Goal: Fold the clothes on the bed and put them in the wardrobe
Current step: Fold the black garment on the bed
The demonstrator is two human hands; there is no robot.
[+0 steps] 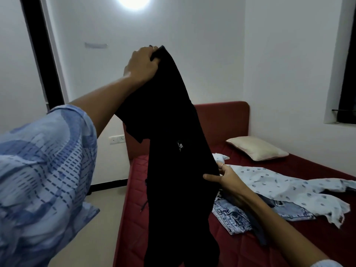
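The left hand [141,63] is raised above head height, fingers curled tightly over the top end of a black garment [173,160]. The right hand [224,179] pinches the garment's right edge lower down, thumb on the near face and fingers behind the cloth. The garment hangs lengthwise between the two grips, above the near left part of the bed [289,237], and hides the left section of the red headboard [227,120].

On the red mattress to the right lie a pale blue printed shirt [285,187], spread flat, and light blue jeans [237,214] partly under it. A cream pillow [257,148] rests near the headboard. A white socket plate [117,139] is on the wall, left of the headboard.

A small white logo [179,146] with lettering is printed on the garment; the text is too small to read.
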